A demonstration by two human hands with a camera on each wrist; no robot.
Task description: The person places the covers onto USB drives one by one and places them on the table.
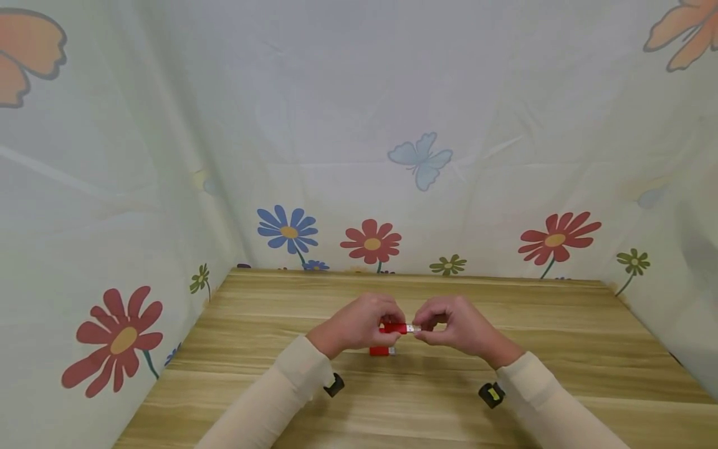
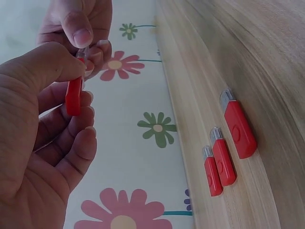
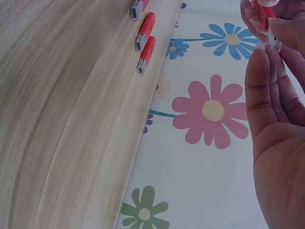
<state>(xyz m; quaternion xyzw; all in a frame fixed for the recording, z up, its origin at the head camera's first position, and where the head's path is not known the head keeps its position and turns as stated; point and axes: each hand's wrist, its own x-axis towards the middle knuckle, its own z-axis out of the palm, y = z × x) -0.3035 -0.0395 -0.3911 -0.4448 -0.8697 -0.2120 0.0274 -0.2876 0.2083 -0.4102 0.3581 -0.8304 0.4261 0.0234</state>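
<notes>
Above the table, my left hand (image 1: 361,321) grips a red USB flash drive (image 2: 74,95) between thumb and fingers. My right hand (image 1: 462,324) pinches the clear cap (image 3: 276,44) at the drive's connector end. In the head view, the metal connector shows between both hands; how far the cap sits over it I cannot tell. Three more red USB drives, a larger one (image 2: 240,129), a middle one (image 2: 224,162) and a smaller one (image 2: 213,175), lie side by side on the wood. Only one of them (image 1: 379,351) shows in the head view, just below my left hand.
The wood-grain table (image 1: 269,299) runs back to a pale fabric curtain (image 1: 336,125) printed with flowers and butterflies. More of this fabric hangs at the left and right sides. Black straps (image 1: 333,385) sit at both wrists, near the cream sleeves (image 1: 280,386).
</notes>
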